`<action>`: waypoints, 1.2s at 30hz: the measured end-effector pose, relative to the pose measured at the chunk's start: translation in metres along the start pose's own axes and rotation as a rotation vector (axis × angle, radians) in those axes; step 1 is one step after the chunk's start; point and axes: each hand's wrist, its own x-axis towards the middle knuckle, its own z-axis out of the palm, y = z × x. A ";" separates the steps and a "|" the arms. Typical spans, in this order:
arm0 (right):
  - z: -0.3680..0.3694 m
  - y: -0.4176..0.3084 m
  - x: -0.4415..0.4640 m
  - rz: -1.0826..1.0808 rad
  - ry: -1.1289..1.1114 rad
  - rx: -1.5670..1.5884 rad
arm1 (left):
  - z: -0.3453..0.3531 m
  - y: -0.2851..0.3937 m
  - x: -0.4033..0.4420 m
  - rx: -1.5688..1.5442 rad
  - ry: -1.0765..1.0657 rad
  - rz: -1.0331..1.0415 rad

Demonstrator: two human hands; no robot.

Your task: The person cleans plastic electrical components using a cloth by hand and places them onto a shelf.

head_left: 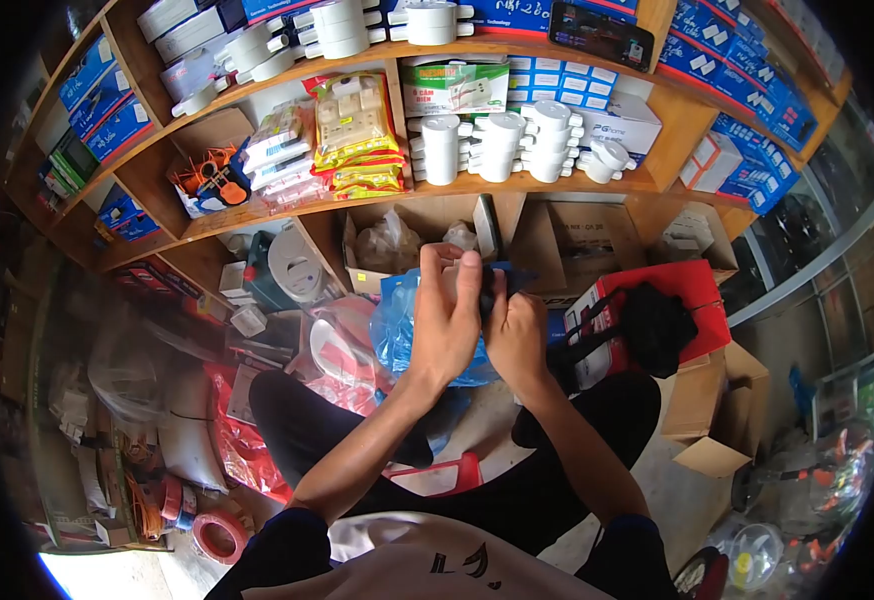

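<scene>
My left hand [446, 318] and my right hand [517, 338] are raised close together in front of the lower shelf. Between them is a small dark item [487, 290], mostly hidden by the fingers, so I cannot make out what it is. The fingers of both hands are curled around it, with the left thumb pointing up. A crumpled blue plastic bag [393, 325] is just behind and below the hands.
Wooden shelves [307, 208] hold white round junction boxes [441, 150], yellow packets [357, 125] and a phone [601, 38]. To the right are a red box [699, 290] with a black bag [654, 330] and an open carton [717, 410]. A pink bag [342, 365] lies left.
</scene>
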 end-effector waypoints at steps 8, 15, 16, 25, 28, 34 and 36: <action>0.021 0.036 -0.009 0.385 -0.236 0.589 | -0.008 -0.014 -0.004 0.541 -0.103 0.555; -0.035 -0.019 0.019 -0.272 -0.035 0.026 | -0.047 0.008 0.026 -0.263 -0.074 -0.381; -0.034 -0.015 0.020 -0.374 -0.114 -0.046 | -0.050 0.010 0.025 -0.278 -0.176 -0.508; 0.001 -0.014 0.007 -0.047 0.029 0.252 | -0.017 0.019 0.002 0.109 -0.118 -0.331; 0.016 0.007 -0.001 0.146 -0.043 0.480 | -0.011 -0.009 -0.002 0.390 -0.085 0.132; -0.007 0.008 0.004 0.759 -0.445 1.190 | -0.034 -0.003 0.011 0.577 -0.398 0.464; -0.007 0.008 0.003 0.873 -0.541 1.323 | -0.048 0.000 0.023 0.487 -0.519 0.449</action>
